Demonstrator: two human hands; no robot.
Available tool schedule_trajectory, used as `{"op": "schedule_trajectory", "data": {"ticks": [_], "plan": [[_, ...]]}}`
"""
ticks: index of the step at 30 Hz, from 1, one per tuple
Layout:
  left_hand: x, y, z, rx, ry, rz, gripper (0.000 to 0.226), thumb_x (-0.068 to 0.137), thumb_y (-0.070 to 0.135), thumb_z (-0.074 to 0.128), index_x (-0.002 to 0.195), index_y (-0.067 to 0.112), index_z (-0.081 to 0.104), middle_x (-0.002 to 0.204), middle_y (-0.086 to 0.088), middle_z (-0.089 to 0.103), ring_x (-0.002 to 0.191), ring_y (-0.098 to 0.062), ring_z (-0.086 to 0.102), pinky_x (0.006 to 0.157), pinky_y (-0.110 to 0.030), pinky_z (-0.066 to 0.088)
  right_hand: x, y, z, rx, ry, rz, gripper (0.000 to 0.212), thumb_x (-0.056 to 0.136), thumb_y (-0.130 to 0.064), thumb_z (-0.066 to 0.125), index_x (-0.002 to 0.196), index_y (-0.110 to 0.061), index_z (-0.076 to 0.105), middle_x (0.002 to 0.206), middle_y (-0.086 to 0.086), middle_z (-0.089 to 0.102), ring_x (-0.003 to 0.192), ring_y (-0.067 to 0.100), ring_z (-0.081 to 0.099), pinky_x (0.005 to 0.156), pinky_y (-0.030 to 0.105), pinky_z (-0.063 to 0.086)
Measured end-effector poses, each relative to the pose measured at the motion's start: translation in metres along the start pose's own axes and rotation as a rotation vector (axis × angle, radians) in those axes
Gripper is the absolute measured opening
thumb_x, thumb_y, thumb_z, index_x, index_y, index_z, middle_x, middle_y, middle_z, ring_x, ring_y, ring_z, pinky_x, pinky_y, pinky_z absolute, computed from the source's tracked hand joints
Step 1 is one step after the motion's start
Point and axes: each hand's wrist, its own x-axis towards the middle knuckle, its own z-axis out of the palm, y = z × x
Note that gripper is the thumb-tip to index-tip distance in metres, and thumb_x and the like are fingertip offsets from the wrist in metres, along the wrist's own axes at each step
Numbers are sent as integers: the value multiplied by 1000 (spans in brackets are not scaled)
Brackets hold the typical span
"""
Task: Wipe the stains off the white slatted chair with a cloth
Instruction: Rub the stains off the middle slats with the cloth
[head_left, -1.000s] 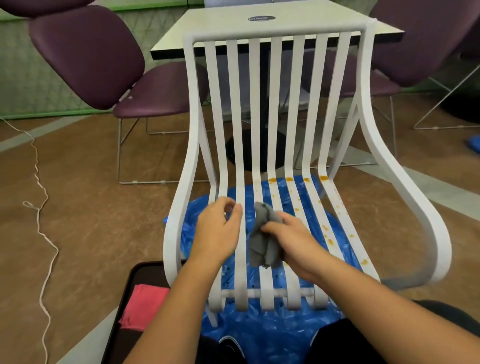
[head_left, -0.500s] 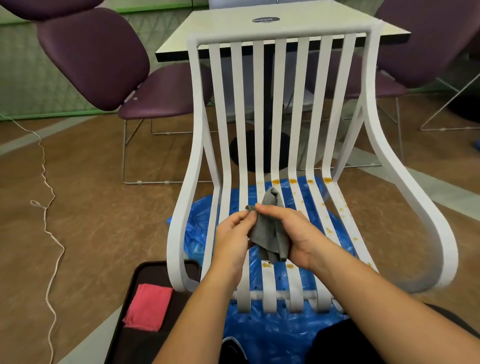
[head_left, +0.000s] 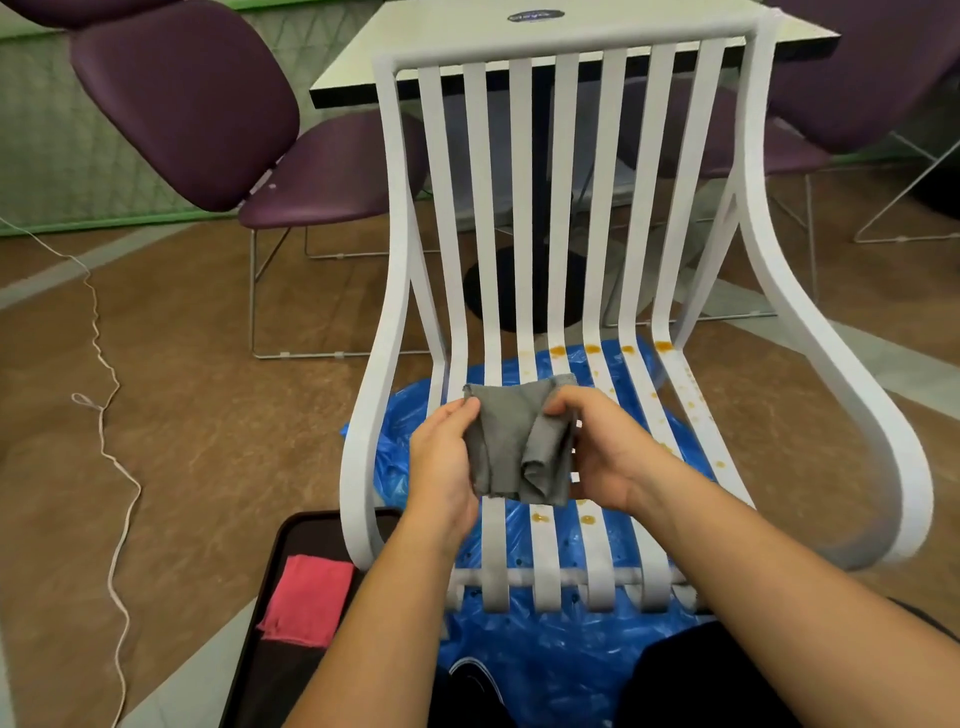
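A thin white cord (head_left: 102, 441) snakes over the brown floor at the far left; behind it stands a purple chair (head_left: 182, 104) on wire legs. Nearer the camera a dark tray (head_left: 280, 686) lies on the floor just beside the chair's left front leg; a folded pink cloth (head_left: 309, 597) rests in it.

The white slatted chair (head_left: 363, 426) fills the middle of the view, facing the person, and stands on a crumpled blue plastic sheet (head_left: 545, 670) that shows between the slats. Above the front of the seat the left hand (head_left: 441, 462) pinches the left edge of the grey cloth (head_left: 514, 441) between thumb and curled fingers; the cloth hangs bunched and partly spread between the two hands, held clear of the slats. The right hand (head_left: 608, 457) grips the cloth's upper right corner with its fingers curled round the fabric.

Orange stains (head_left: 592, 348) dot the seat; a row sits at the bend where seat meets back, two spots lie just below the cloth, and more speckle the right-hand slats.

Behind the chair back stands a pale tabletop (head_left: 353, 78) with a dark edge; a second purple chair (head_left: 857, 67) sits at the far right.
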Motion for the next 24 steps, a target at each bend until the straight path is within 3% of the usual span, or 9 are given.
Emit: {"op": "schedule_trajectory", "data": {"ticks": [3,5,8,13,15,18,21,24], "plan": [[4,2,-3,-80,-35,-99,33,100,27,57,125,9,67,116,-12,74,110,-33,70,100,-60,52,4,-3,-7,150,-48,38,44,80,-15,49,124,-15,55,113,15,64,106,37,63,90,65,47],[3,4,-3,-101,-76,-176,36,99,31,56,126,9,65,117,-14,74,111,-36,69,98,-59,52,4,-4,-8,155,-84,59,40,83,-20,56,123,-14,56,115,16,65,108,38,64,89,65,48],[0,9,-5,-152,-156,-308,49,94,38,64,128,5,63,123,-19,70,116,-39,67,102,-55,50,3,-3,-6,48,-130,55,34,86,-24,69,117,-13,63,110,14,71,103,35,68,81,55,56],[0,10,-8,-225,-348,-483,79,83,65,69,131,1,65,130,-24,65,120,-41,64,111,-53,43,8,-5,-5,11,-125,31,39,83,-5,73,121,-4,65,108,16,73,100,33,71,80,48,59],[2,9,-7,-154,-353,-425,77,84,67,66,130,5,66,127,-22,68,118,-39,66,109,-54,45,10,-6,-6,17,-115,2,41,82,-3,73,122,-4,64,109,17,73,100,34,71,83,50,58],[9,3,-8,9,-274,-258,51,90,40,72,132,11,64,122,-15,71,113,-34,69,101,-58,51,5,-8,-7,-81,-235,-65,47,82,-3,74,127,-10,61,116,16,70,107,34,69,91,52,55],[11,0,-6,44,-238,-166,38,91,22,72,128,12,67,119,-12,73,110,-29,71,93,-51,57,-1,-11,-7,-111,-383,-87,49,83,-7,73,130,-13,59,123,17,67,113,34,65,97,53,52],[10,-1,3,51,-231,-101,30,92,21,72,120,12,70,111,-8,76,104,-23,74,89,-43,59,1,-2,0,13,-380,-18,40,86,-15,69,125,-7,63,121,19,67,113,34,66,97,51,52]]}}
